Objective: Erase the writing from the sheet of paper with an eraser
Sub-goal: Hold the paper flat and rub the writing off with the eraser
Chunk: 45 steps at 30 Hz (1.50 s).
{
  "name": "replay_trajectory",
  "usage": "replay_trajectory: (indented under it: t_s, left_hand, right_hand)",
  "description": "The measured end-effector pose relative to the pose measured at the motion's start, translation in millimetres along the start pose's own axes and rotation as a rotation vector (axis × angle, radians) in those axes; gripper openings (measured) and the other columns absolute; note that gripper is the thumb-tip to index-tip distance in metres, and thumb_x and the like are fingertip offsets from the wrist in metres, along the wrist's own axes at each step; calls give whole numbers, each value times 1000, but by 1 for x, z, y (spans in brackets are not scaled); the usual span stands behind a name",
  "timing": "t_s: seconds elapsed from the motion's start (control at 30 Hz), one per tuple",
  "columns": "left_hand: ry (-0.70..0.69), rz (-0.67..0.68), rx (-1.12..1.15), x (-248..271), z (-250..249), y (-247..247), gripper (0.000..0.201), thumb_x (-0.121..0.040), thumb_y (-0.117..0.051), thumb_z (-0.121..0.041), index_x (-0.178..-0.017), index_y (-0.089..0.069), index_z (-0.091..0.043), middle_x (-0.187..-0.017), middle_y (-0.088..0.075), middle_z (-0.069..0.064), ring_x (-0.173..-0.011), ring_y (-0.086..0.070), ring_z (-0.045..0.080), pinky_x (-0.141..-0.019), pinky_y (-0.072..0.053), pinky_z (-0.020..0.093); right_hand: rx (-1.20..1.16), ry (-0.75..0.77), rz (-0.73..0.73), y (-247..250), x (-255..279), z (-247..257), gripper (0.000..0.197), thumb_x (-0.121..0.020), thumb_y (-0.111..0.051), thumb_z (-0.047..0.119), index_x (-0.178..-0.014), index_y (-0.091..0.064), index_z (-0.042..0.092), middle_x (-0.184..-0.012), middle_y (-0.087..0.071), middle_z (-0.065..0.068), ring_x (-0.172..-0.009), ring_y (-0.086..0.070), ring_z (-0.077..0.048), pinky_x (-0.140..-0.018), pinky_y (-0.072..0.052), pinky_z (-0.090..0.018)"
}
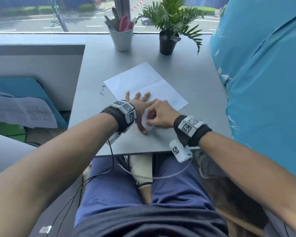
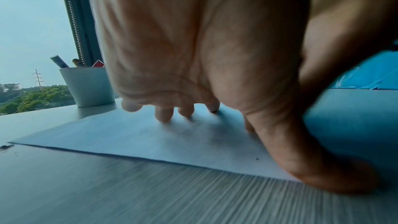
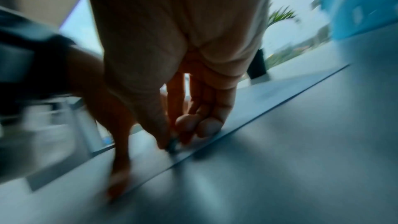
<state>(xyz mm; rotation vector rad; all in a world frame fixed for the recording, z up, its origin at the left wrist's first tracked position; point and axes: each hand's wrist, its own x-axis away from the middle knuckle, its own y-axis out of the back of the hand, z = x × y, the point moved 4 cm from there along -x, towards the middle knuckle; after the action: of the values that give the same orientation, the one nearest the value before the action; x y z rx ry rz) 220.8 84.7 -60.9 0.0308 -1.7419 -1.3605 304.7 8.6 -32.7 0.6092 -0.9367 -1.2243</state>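
Observation:
A white sheet of paper (image 1: 143,81) lies slanted on the grey table (image 1: 200,86); only faint marks show on it. My left hand (image 1: 139,102) presses flat on the sheet's near part with its fingers spread, and its fingertips (image 2: 163,117) rest on the paper (image 2: 133,135). My right hand (image 1: 158,113) is curled just right of it, over the sheet's near corner. In the blurred right wrist view its thumb and fingers (image 3: 206,127) pinch a small dark eraser (image 3: 173,143) against the paper's edge. The head view hides the eraser under the hand.
Dark crumbs (image 1: 102,90) lie on the table left of the sheet. A white cup of pens (image 1: 122,39) and a potted plant (image 1: 167,43) stand at the far edge by the window. A blue-wrapped bulk (image 1: 263,82) borders the table's right side.

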Motion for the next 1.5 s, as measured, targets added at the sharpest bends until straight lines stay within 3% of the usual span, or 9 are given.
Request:
replay_trajectory:
  t_s: [0.13,0.33,0.53,0.7,0.9,1.07,1.2,1.3,1.5]
  left_hand:
    - [-9,0,-5,1,-1,0,150,-51,-87,-68,-153,20,-42,-164,25,1,-151,17,35,-112,9,73]
    - [16,15,12,-3,-4,0,154,-48,-89,-66,-154,18,-40,-163,27,3,-150,19,38,-109,11,75]
    - [4,9,26,1,-2,-2,153,-49,-90,-64,-153,20,-43,-163,26,1,-151,18,35,-109,2,77]
    - [22,15,18,-1,-3,0,154,-49,-92,-61,-153,20,-43,-163,27,1,-150,19,37,-108,2,78]
    - [31,24,23,3,-4,-2,153,-48,-90,-64,-153,20,-44,-163,27,0,-151,18,35,-106,0,81]
    - [38,21,23,2,-7,-3,155,-47,-91,-63,-153,21,-43,-163,28,0,-150,19,36,-103,0,84]
    - [24,12,23,4,-4,-4,154,-47,-91,-64,-152,19,-45,-163,26,-1,-151,17,34,-103,-2,84]
    - [24,7,26,5,-5,-5,153,-47,-90,-65,-152,19,-46,-164,25,-2,-151,17,33,-104,-3,83]
    - [28,23,3,6,-6,-4,155,-47,-91,-64,-152,22,-44,-163,28,-1,-151,18,35,-104,-1,83]
  right_hand:
    - [5,-156,-221,36,-19,-40,9,-72,-71,16,-77,-78,11,-76,-74,-5,-74,-69,-18,-74,-57,-27]
    - [30,1,2,-9,5,7,8,-77,-67,12,-70,-69,8,-72,-67,-1,-66,-60,-13,-63,-46,-18]
    - [-21,-162,-251,38,-16,-51,8,-73,-72,17,-75,-77,12,-71,-72,-2,-65,-66,-12,-64,-53,-20]
    - [8,40,-13,-10,8,0,5,-75,-73,16,-73,-72,12,-68,-63,7,-60,-57,-4,-59,-46,-13]
    - [-34,-112,-224,34,-17,-44,8,-73,-74,19,-76,-78,12,-72,-73,-1,-66,-67,-12,-66,-57,-23]
    - [-14,23,-15,-11,7,-4,4,-76,-74,17,-75,-72,13,-70,-62,5,-63,-56,-7,-59,-47,-15]
    - [-31,-65,-139,23,-10,-35,10,-73,-76,19,-80,-78,13,-76,-73,-2,-68,-67,-12,-67,-55,-25]
    - [-27,-128,-237,34,-15,-48,10,-72,-74,19,-79,-78,13,-75,-74,-3,-66,-65,-11,-67,-54,-22]
    - [-13,7,-49,0,6,-15,8,-74,-76,19,-80,-77,13,-74,-67,1,-67,-61,-10,-63,-47,-17]
